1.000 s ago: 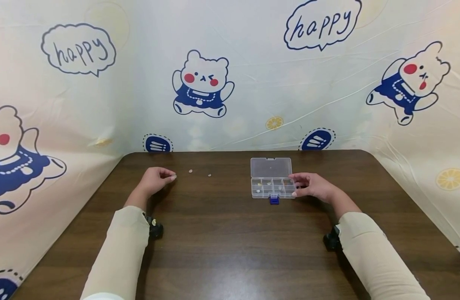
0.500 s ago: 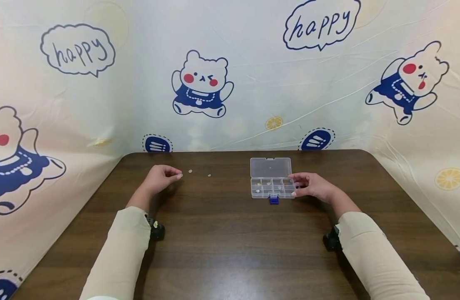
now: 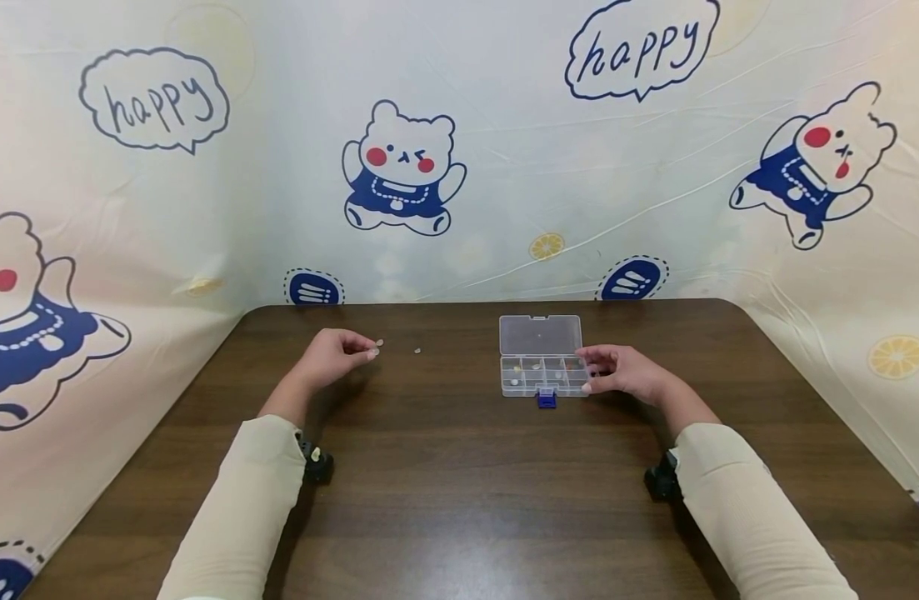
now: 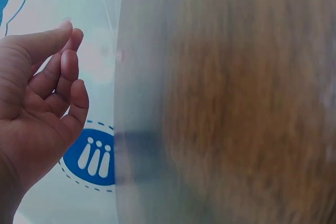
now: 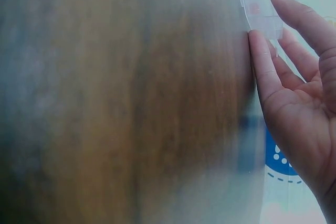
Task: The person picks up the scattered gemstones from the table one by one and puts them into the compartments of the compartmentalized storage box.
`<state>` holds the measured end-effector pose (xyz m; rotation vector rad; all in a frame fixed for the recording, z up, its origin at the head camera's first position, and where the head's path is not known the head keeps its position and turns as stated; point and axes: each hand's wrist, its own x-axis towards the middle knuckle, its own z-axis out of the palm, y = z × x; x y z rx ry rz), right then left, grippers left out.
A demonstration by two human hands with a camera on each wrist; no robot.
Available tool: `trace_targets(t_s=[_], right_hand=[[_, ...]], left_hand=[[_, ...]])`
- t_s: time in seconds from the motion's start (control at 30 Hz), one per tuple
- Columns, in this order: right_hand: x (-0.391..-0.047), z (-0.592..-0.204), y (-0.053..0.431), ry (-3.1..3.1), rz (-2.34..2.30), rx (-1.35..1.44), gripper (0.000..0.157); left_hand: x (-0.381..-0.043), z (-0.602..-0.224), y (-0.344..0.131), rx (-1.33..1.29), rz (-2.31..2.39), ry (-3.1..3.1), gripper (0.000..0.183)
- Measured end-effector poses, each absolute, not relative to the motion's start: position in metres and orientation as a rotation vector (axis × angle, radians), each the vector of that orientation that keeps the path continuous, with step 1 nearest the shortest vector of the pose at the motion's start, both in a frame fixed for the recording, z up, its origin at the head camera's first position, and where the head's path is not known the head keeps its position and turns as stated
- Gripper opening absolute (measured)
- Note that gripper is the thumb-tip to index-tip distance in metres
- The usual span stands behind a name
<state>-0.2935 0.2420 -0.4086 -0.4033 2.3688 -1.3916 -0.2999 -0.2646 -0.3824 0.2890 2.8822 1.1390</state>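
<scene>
In the head view my left hand (image 3: pixel 332 358) is above the table's left part, thumb and forefinger pinching a small pale piece (image 3: pixel 373 352). Its kind is too small to make out. Just beyond the fingertips lies another small pale piece (image 3: pixel 380 342), and a third piece (image 3: pixel 417 351) is farther right. A clear plastic compartment box (image 3: pixel 534 388) stands right of centre, its lid (image 3: pixel 540 336) raised at the back. Several tiny pieces sit in its compartments. My right hand (image 3: pixel 627 372) holds the box's right end, thumb at the front corner and fingers farther back.
A blue latch (image 3: pixel 546 400) hangs at the box's front edge. The brown wooden table (image 3: pixel 444 475) ends at a printed cloth backdrop (image 3: pixel 496 183) behind and at both sides. Each wrist carries a black camera.
My left hand has moved to the right with the small pale piece, up to the nearer loose piece. The right hand and the box have stayed in place.
</scene>
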Motion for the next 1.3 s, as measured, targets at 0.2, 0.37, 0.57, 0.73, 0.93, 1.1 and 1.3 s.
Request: trace_targets(t_s=[0.2,0.37,0.57,0.73,0.93,1.1,1.3], right_hand=[[-0.293,-0.409,0.242,2.367,-1.392,-0.404,0.073],[-0.295,-0.41,0.242,2.384,-1.377,-0.408,0.073],[-0.295,-0.411,0.242,2.401,-1.364,-0.41,0.073],[-0.294,-0.41,0.242,2.397,-1.366,-0.42,0.073],[-0.294,-0.411,0.242,2.408,-1.361,-0.422,0.073],[-0.294,-0.41,0.242,2.406,-1.362,-0.425,0.073],[-0.294,-0.41,0.242,2.399,-1.366,-0.425,0.073]], left_hand=[[-0.298,-0.38,-0.254,0.319,1.147,2.87,0.022],[-0.296,-0.376,-0.245,0.37,1.144,2.866,0.021],[-0.293,-0.372,-0.235,0.43,1.152,2.861,0.018],[-0.291,-0.37,-0.227,0.458,1.181,2.851,0.018],[-0.292,-0.369,-0.22,0.526,1.221,2.843,0.024],[-0.291,-0.368,-0.213,0.534,1.239,2.805,0.025],[-0.29,-0.37,-0.205,0.564,1.196,2.821,0.02]])
